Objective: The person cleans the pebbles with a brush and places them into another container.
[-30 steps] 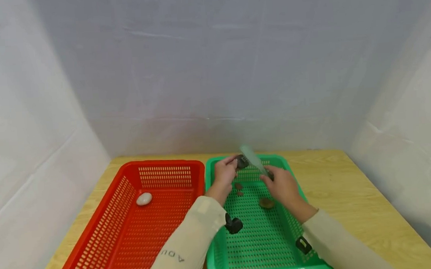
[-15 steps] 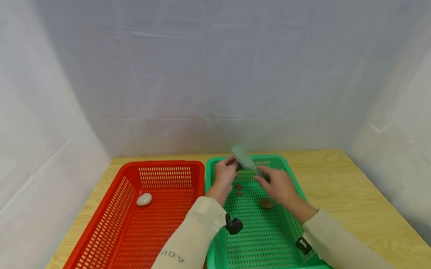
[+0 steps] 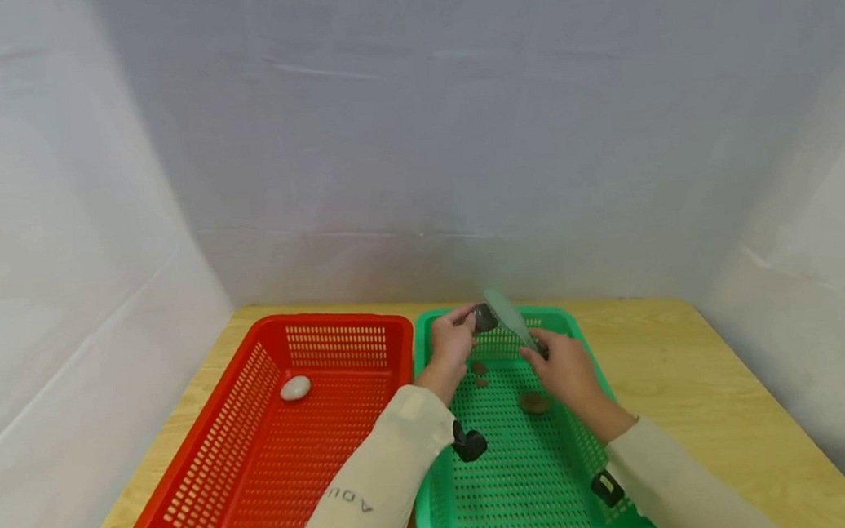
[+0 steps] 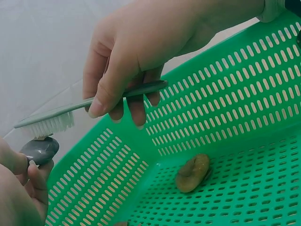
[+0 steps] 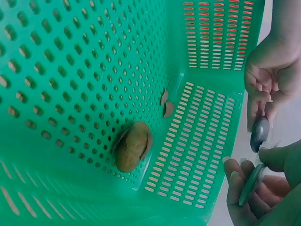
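Note:
My left hand (image 3: pixel 452 342) pinches a smooth dark grey stone (image 4: pixel 41 150) over the far end of the green basket (image 3: pixel 439 500). In my right hand (image 3: pixel 565 368) is a pale green brush (image 4: pixel 56 114), gripped by its dark handle end. Its white bristles (image 4: pixel 49 126) point down and meet the top of the stone in the left wrist view. On the basket's floor lies a brown stone (image 5: pixel 134 147) with muddy-looking brown patches at its sides. Two small reddish-brown pieces (image 5: pixel 167 104) lie farther along, below my left hand.
A red basket (image 3: pixel 153 512) stands left of the green one, with a white stone (image 3: pixel 295 388) inside. Both rest on a light wooden table (image 3: pixel 696 392). Pale sheeting (image 3: pixel 413 134) rises behind and at both sides.
The brush has swung left across the dark stone and back to the right. My left hand keeps its hold on the stone. The whole head view has shifted slightly.

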### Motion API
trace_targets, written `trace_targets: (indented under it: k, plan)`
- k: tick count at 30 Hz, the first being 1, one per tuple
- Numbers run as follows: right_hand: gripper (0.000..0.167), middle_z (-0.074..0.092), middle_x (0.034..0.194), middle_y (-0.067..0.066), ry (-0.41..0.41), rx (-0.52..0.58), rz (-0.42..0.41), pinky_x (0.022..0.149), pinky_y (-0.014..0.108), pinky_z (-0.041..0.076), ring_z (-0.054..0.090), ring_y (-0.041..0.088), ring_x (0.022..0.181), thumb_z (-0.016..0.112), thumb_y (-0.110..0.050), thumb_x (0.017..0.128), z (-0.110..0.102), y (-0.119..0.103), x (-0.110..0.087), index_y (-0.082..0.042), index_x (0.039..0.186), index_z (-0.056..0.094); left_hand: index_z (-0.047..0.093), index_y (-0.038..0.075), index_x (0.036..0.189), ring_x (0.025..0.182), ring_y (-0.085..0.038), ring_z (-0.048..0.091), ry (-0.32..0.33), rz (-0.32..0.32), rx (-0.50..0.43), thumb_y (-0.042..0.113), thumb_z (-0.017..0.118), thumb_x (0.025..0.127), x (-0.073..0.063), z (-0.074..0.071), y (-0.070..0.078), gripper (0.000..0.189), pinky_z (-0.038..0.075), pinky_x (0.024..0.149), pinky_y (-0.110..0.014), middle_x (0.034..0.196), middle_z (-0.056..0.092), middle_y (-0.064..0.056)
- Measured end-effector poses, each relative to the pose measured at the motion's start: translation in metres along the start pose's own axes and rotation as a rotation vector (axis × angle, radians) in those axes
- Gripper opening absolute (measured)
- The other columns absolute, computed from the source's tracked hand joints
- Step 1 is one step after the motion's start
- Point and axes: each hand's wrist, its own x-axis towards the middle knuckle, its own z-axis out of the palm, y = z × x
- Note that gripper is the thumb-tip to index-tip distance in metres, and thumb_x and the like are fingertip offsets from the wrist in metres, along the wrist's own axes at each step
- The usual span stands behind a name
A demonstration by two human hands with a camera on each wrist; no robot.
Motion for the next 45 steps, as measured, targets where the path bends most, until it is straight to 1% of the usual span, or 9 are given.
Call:
trace_targets:
  k: [4,8,14,18,21,26,32,39,45]
  plan:
    - [0.035,0.05,0.059,-0.001,-0.003,0.0,0.045,0.042,0.026,0.031,0.038,0.011,0.045,0.066,-0.019,0.094,0.0003,0.0023,-0.0004,0.001,0.122,0.065,0.067,0.007,0.125,0.078,-0.024,0.061,0.003,0.007,0.005,0.01,0.054,0.101,0.0007,0.0001,-0.001,0.028,0.052,0.065,-0.031,0.123,0.064,-0.016]
    - [0.036,0.055,0.062,0.001,0.013,0.033,0.068,0.042,0.027,0.035,0.041,0.011,0.046,0.065,-0.018,0.095,0.0001,0.0018,-0.0011,0.002,0.124,0.063,0.066,0.006,0.126,0.062,-0.013,0.052,0.017,0.015,0.005,0.009,0.052,0.101,-0.0006,0.0,-0.0006,0.028,0.048,0.059,-0.026,0.124,0.064,-0.018]
    - [0.036,0.059,0.065,-0.001,0.068,0.036,-0.112,0.046,0.026,0.036,0.043,0.007,0.05,0.069,-0.017,0.092,0.0005,-0.0044,-0.0013,0.0,0.123,0.065,0.066,0.006,0.126,0.054,-0.009,0.046,0.018,0.022,0.02,0.01,0.054,0.101,-0.0015,-0.0002,0.0004,0.028,0.042,0.053,-0.02,0.125,0.063,-0.015]
    - [0.036,0.054,0.063,-0.004,0.019,0.032,-0.179,0.046,0.024,0.035,0.04,0.006,0.051,0.07,-0.016,0.09,0.002,-0.0065,-0.0015,0.0,0.123,0.065,0.063,0.001,0.128,0.057,-0.01,0.048,0.033,0.031,0.033,0.0,0.052,0.095,-0.0001,0.0015,0.0005,0.034,0.043,0.055,-0.02,0.12,0.064,-0.017]
    - [0.037,0.058,0.066,-0.003,-0.028,0.031,-0.149,0.048,0.023,0.037,0.043,0.006,0.053,0.07,-0.016,0.091,0.0028,-0.006,-0.0012,-0.001,0.124,0.064,0.06,-0.001,0.13,0.058,-0.01,0.049,0.021,0.028,0.025,-0.005,0.051,0.093,0.0005,0.0018,0.0006,0.039,0.044,0.055,-0.019,0.12,0.064,-0.019]
    - [0.038,0.065,0.072,0.003,-0.01,0.002,-0.04,0.045,0.026,0.038,0.045,0.009,0.049,0.069,-0.018,0.092,0.001,-0.0039,-0.0008,0.0,0.125,0.064,0.063,0.007,0.13,0.06,-0.009,0.049,-0.02,-0.001,0.014,0.01,0.055,0.1,-0.0014,-0.0007,0.0024,0.031,0.045,0.057,-0.021,0.127,0.061,-0.014]
    - [0.039,0.058,0.066,0.001,-0.018,-0.023,0.065,0.044,0.027,0.035,0.043,0.012,0.049,0.067,-0.021,0.093,-0.0005,-0.0009,0.0008,-0.002,0.127,0.063,0.067,0.011,0.125,0.057,-0.009,0.048,-0.015,-0.011,0.009,0.014,0.055,0.1,-0.0022,-0.0015,0.0025,0.028,0.047,0.058,-0.025,0.126,0.061,-0.013]
    - [0.037,0.054,0.062,0.001,-0.024,0.0,0.095,0.042,0.027,0.034,0.041,0.012,0.047,0.066,-0.02,0.094,-0.0017,-0.0015,-0.0005,-0.001,0.126,0.063,0.069,0.011,0.123,0.066,-0.016,0.054,0.016,-0.008,0.001,0.013,0.055,0.1,-0.0024,-0.0006,0.0028,0.026,0.051,0.067,-0.033,0.124,0.063,-0.013]
    - [0.037,0.054,0.062,0.001,-0.018,-0.005,0.09,0.042,0.028,0.034,0.041,0.012,0.047,0.066,-0.021,0.094,-0.0031,-0.0018,-0.001,-0.001,0.126,0.063,0.068,0.01,0.124,0.085,-0.029,0.061,0.022,-0.002,0.008,0.012,0.054,0.101,-0.0023,-0.0001,0.0029,0.027,0.053,0.074,-0.04,0.123,0.063,-0.013]
